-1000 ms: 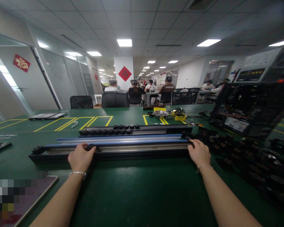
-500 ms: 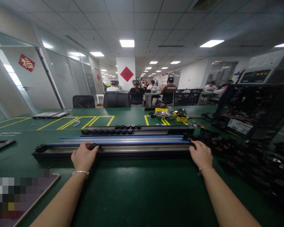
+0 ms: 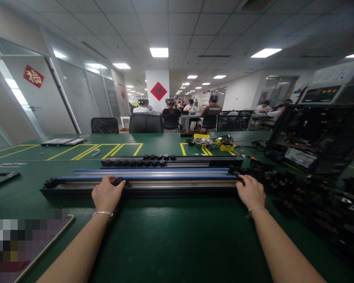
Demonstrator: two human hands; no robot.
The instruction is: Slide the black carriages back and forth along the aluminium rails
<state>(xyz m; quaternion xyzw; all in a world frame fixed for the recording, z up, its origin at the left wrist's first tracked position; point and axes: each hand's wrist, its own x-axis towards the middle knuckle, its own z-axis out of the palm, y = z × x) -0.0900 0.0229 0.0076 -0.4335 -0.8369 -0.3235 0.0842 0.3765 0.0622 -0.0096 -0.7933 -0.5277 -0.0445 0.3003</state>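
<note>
A long black rail (image 3: pixel 179 192) with a metallic channel lies crosswise in front of me. My left hand (image 3: pixel 107 194) is closed, its thumb and fingers pinching a small black part (image 3: pixel 118 181) on the rail, left of the middle. At the rail's right end my right hand (image 3: pixel 251 192) is closed on it, with the fingertips partly hidden. A blue-edged metal strip (image 3: pixel 165 173) runs just behind the rail. Another black part (image 3: pixel 51 182) sits at the rail's left end.
Farther back, a second rail (image 3: pixel 191 161) carries several round black parts (image 3: pixel 132 162). A pile of black parts (image 3: pixel 309 204) covers the right side, before a dark open case (image 3: pixel 306 137). A metal bowl (image 3: pixel 202 142) and yellow holder (image 3: pixel 227 147) stand behind. A flat panel (image 3: pixel 51 243) lies front left.
My left hand has shifted slightly to the right along the rail, with the small black part. My right hand has stayed at the rail's right end.
</note>
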